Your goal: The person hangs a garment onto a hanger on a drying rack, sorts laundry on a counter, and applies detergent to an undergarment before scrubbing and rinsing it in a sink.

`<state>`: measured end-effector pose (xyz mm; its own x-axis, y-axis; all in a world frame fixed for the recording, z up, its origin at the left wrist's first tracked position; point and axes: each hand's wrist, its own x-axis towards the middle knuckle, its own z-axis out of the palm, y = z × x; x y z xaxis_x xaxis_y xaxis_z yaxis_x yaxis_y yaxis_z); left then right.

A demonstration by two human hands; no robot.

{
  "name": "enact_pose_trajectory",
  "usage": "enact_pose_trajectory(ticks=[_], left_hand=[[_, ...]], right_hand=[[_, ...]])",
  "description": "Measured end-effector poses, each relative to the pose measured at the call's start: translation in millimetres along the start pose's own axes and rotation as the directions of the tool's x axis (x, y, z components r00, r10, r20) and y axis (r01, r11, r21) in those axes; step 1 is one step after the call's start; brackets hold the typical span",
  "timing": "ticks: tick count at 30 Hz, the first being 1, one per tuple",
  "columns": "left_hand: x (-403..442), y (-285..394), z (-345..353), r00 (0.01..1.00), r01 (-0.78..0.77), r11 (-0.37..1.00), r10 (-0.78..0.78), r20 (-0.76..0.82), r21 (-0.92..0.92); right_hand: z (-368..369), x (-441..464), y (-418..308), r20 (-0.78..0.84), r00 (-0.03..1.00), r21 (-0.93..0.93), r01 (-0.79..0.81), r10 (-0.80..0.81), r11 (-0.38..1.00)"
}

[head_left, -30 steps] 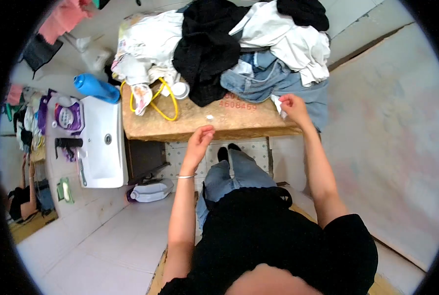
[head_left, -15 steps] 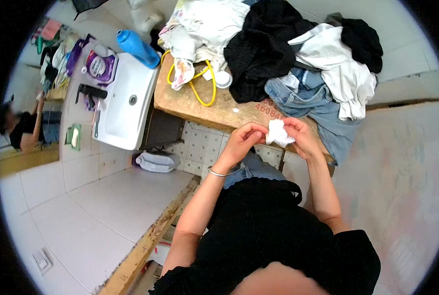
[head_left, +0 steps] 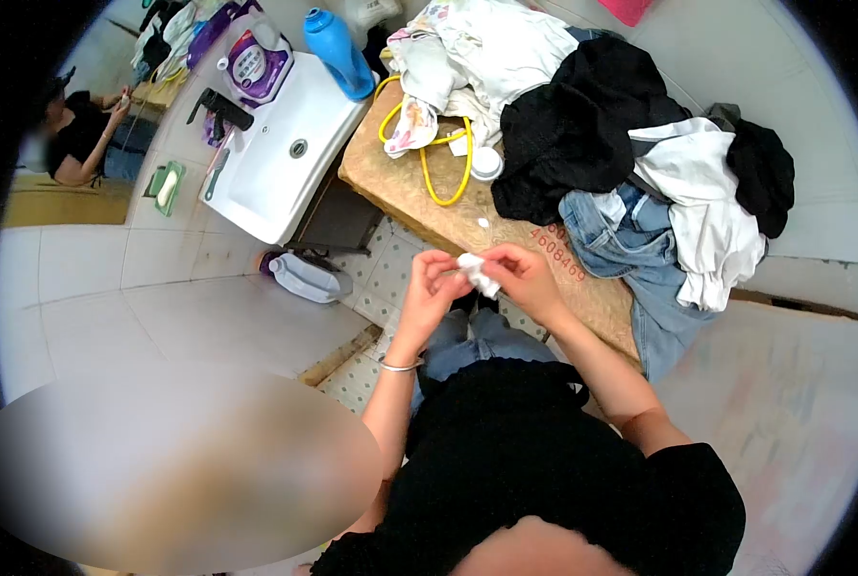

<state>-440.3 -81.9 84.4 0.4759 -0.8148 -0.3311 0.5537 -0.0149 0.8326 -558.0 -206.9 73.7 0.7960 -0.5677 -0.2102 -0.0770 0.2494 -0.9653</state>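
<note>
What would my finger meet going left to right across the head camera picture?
Green soap dish → purple-labelled jug → blue bottle → left hand → crumpled white piece → right hand → black garment at the pile's right end.

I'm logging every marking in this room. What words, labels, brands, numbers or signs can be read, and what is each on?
"4608469": red digits on the brown tabletop.
Red characters just above it: partly covered, unreadable.
Label on the purple-and-white jug by the sink: too small and blurred to read.
</note>
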Motion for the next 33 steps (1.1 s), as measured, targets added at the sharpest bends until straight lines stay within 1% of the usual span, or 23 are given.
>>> enact_pose_trajectory(ticks=[2, 4, 5, 6, 7, 9, 10, 11, 12, 14, 15, 16, 18, 19, 20, 22, 24, 26, 28, 29, 31, 32, 33], left_hand=[[-10, 2, 0, 0.999, 0.025, 1.000, -0.025, -0.028, 0.005], [-16, -9, -9, 0.993, 0.119, 0.986, -0.121, -0.014, -0.117], [-20, -12, -10, 0.992, 0.093, 0.994, -0.098, -0.085, -0.064], [-22, -20, -16, 0.987, 0.090, 0.994, -0.097, -0.126, -0.064], [-24, -22, -19, 0.983, 0.079, 0.991, -0.095, -0.159, -0.107], [-34, -38, -33, 0.963, 0.025, 0.985, -0.070, -0.260, -0.171], [-37, -51, -50, 0.942, 0.031, 0.993, -0.067, -0.328, -0.113], [-46, -63, -69, 0.911, 0.040, 0.997, -0.062, -0.409, -0.064], [-55, -72, -83, 0.848, 0.018, 0.997, -0.054, -0.528, -0.074], [-75, -109, -133, 0.744, -0.002, 0.995, -0.063, -0.665, -0.096], [-94, -124, -155, 0.689, -0.004, 0.994, -0.074, -0.721, -0.107], [-114, -126, -166, 0.577, 0.002, 0.995, -0.081, -0.812, -0.097], [-158, -159, -209, 0.430, -0.118, 0.972, -0.132, -0.893, -0.201], [-178, -180, -230, 0.331, -0.231, 0.945, -0.146, -0.932, -0.230], [-200, -194, -249, 0.237, -0.340, 0.908, -0.170, -0.956, -0.246], [-248, -202, -280, 0.110, -0.363, 0.903, -0.202, -0.973, -0.229], [-288, -242, -336, -0.064, -0.486, 0.859, -0.216, -0.974, -0.159], [-327, -226, -356, -0.159, -0.566, 0.817, -0.237, -0.958, -0.108], [-356, -227, -402, -0.214, -0.539, 0.839, -0.228, -0.950, -0.080], [-364, -222, -418, -0.212, -0.554, 0.828, -0.238, -0.948, -0.084], [-383, -213, -455, -0.349, -0.395, 0.918, -0.181, -0.919, -0.031], [-388, -214, -480, -0.345, -0.408, 0.912, -0.187, -0.920, -0.033], [-391, -216, -505, -0.382, -0.423, 0.906, -0.182, -0.906, -0.004]], right_hand=[[11, 2, -2, 0.067, 0.994, -0.124, 0.100, -0.092, 0.987], [18, 3, -7, 0.159, 0.987, -0.281, 0.052, -0.007, 0.958], [17, 7, -6, 0.211, 0.973, -0.357, 0.166, -0.094, 0.919], [16, 11, -4, 0.273, 0.945, -0.418, 0.285, -0.180, 0.862], [17, 12, -5, 0.303, 0.947, -0.453, 0.246, -0.112, 0.857], [16, 12, 9, 0.366, 0.925, -0.433, 0.264, -0.099, 0.862], [21, 15, 15, 0.403, 0.910, -0.413, 0.275, -0.096, 0.868], [24, 15, 8, 0.433, 0.900, -0.451, 0.252, -0.037, 0.856], [28, 15, 2, 0.477, 0.879, -0.490, 0.246, 0.021, 0.837], [27, 19, 33, 0.522, 0.853, -0.450, 0.266, 0.009, 0.852], [27, 19, 33, 0.590, 0.804, -0.468, 0.272, 0.068, 0.841], [28, 20, 34, 0.636, 0.761, -0.494, 0.278, 0.124, 0.824], [34, 19, 37, 0.720, 0.666, -0.512, 0.322, 0.193, 0.797], [38, 20, 38, 0.729, 0.638, -0.547, 0.324, 0.249, 0.772], [46, 20, 34, 0.755, 0.604, -0.542, 0.356, 0.255, 0.761], [64, 16, 25, 0.782, 0.515, -0.565, 0.345, 0.352, 0.750], [91, 14, 25, 0.790, 0.483, -0.574, 0.367, 0.377, 0.732], [128, 11, 14, 0.811, 0.466, -0.550, 0.398, 0.354, 0.734], [176, 0, 3, 0.830, 0.441, -0.535, 0.454, 0.342, 0.712], [200, -6, -3, 0.842, 0.446, -0.500, 0.438, 0.302, 0.748], [260, -33, -21, 0.853, 0.451, -0.461, 0.415, 0.262, 0.784], [287, -41, -22, 0.859, 0.446, -0.441, 0.399, 0.250, 0.804], [317, -56, -25, 0.860, 0.484, -0.398, 0.440, 0.161, 0.805]])
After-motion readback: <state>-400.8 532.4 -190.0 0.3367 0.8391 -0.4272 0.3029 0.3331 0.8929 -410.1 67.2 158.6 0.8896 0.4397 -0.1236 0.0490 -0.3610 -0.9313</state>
